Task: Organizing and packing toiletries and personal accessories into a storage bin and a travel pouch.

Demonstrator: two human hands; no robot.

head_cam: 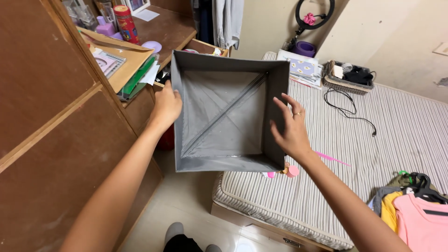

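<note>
Holding a square grey fabric storage box [224, 114] between them, the left hand [165, 106] grips its left wall while the right hand [291, 128], fingers spread, presses flat on the right wall.

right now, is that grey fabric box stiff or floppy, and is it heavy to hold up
Probably light: the grey fabric box is empty and held up by the left hand and right hand alone. Walls look fairly stiff and straight. The creased base suggests it folds flat.
</note>
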